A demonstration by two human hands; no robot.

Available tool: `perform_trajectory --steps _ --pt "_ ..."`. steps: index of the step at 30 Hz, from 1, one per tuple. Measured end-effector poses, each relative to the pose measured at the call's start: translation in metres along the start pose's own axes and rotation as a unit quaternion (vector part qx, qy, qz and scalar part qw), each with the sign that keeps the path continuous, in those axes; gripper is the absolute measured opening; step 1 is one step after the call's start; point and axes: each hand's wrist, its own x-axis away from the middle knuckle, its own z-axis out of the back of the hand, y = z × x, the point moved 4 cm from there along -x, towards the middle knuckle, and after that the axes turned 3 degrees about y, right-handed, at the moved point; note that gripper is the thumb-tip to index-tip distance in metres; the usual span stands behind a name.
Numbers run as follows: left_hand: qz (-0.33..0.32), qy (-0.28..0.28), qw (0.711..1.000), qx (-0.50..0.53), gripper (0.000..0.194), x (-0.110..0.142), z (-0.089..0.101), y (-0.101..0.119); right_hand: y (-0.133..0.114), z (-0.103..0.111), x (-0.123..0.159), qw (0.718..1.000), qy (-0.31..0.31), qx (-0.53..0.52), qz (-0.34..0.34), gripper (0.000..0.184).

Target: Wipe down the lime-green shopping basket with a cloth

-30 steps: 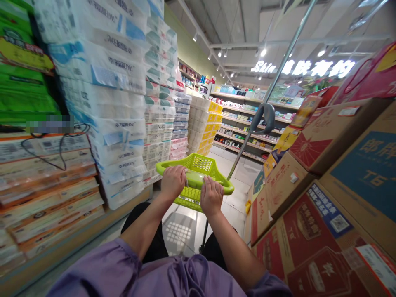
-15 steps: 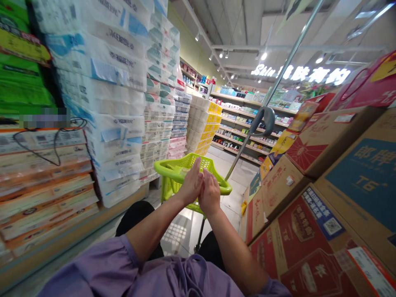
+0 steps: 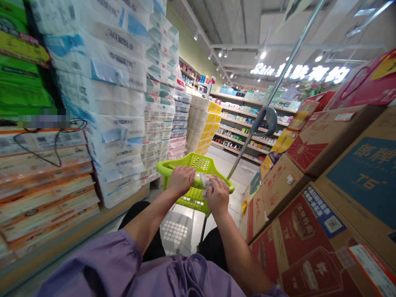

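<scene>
1. Far left edge of the aisle: stacked packs of tissue paper (image 3: pixel 102 82) rising in white and blue columns, with flatter orange-edged packs (image 3: pixel 46 177) lower down on the shelf.
2. Middle, at the near rim of the green basket (image 3: pixel 198 165): left hand (image 3: pixel 181 180) curled down over the rim, fingers bent; whether gripping the rim or the wad beside it, cannot tell.
3. Just right of it: small white crumpled wad (image 3: pixel 204 180), perhaps a wipe or tissue, pressed against the basket's near rim between the two hands.
4. Right hand (image 3: pixel 218 196) closed around that wad, knuckles up, thumb side toward the left hand.
5. Judged step: rubbing or wiping along the near rim with the wad; a further stroke would call for steady pressure and the other hand bracing the basket.
6. Right of the basket: slanted metal pole with grey handle (image 3: pixel 266 117).
7. Right edge: red and brown cardboard cartons (image 3: pixel 324 173) piled high.
</scene>
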Motion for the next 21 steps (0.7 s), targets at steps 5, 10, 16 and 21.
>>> perform_trajectory --steps 5,10,16,21 --pt "-0.001 0.031 1.000 -0.003 0.034 0.006 -0.010 0.004 -0.027 -0.010 0.005 0.998 -0.032 0.032 0.053 0.035" --pt "-0.005 0.027 1.000 0.004 0.034 0.006 -0.011 0.004 -0.016 -0.009 -0.003 0.995 -0.052 -0.010 0.090 0.033" --pt "0.005 0.036 0.999 0.011 0.032 0.007 -0.010 0.006 0.015 -0.004 -0.007 1.000 -0.017 0.011 -0.006 0.028" --pt "-0.005 0.048 0.999 0.009 0.031 0.006 -0.009 0.004 -0.010 -0.010 -0.003 0.998 -0.021 0.021 0.052 0.033"
